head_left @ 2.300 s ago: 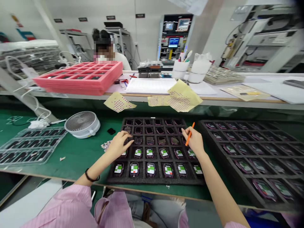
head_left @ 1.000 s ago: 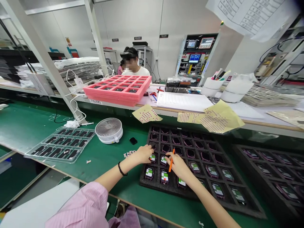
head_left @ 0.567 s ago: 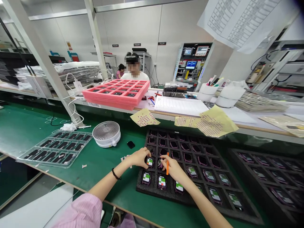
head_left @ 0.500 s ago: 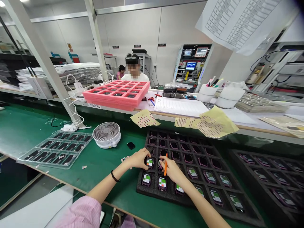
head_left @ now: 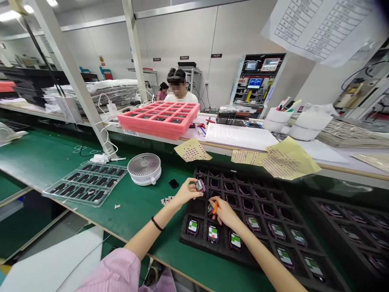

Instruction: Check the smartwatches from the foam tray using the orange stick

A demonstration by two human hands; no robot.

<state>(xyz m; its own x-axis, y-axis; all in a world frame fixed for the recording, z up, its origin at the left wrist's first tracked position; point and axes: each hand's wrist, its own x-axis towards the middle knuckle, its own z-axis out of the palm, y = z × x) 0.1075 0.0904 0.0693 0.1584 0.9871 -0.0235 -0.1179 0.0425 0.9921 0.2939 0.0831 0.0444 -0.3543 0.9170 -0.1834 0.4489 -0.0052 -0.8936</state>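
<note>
Left hand (head_left: 186, 194): grip clamped on a watch (head_left: 199, 185), thumb and fingers at its edges, screen lit, face tilted. You have it above the left side of the foam tray (head_left: 199, 240), which sits on the desk (head_left: 133, 211) with more watches in its pockets. Right hand (head_left: 226, 213): grip closed round an orange pen (head_left: 215, 207), fingertips low over a pocket with another watch; cannot tell if they touch it.

Risks, as I judge them: your edge hold looks narrow, so a slip could drop the watch onto a divider or a neighbour and scratch glass. Pen shares your right grip; if you use those fingers too, its end could scrape a screen. Your hands are near each other; a knock could loosen the left hold. Paper bits (head_left: 166, 200) lie just beside the tray; a sleeve or draught from the fan (head_left: 144, 169), if running, could scatter them.
</note>
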